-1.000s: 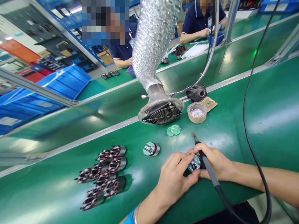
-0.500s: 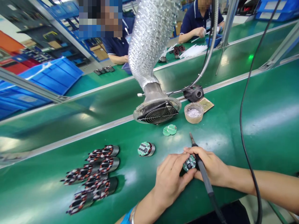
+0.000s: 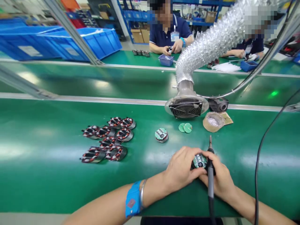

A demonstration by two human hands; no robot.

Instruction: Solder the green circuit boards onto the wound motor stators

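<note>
My left hand (image 3: 181, 167) is closed round the left side of a motor stator topped with a round green circuit board (image 3: 200, 161). From the other side my right hand (image 3: 220, 175) grips the same piece and also holds a soldering iron (image 3: 210, 175), its tip pointing away from me. Fingers hide most of the stator's body. A second stator with a board on top (image 3: 161, 135) stands to the left of my hands. Two loose green circuit boards (image 3: 185, 127) lie overlapping beyond them. Farther left, several bare wound stators (image 3: 116, 152) are grouped on the green bench.
A fume extractor fan (image 3: 187, 109) hangs over the bench on a silver duct. Beside it are a solder pot (image 3: 212, 122) and a black holder (image 3: 219, 104). The iron's black cable (image 3: 259, 150) runs down at right. Co-workers sit across, near blue bins (image 3: 100, 42).
My view has turned and levelled, so the bench things appear shifted and straighter. Both hands keep hold of the stator with its board, and the soldering iron stays in my right hand.
</note>
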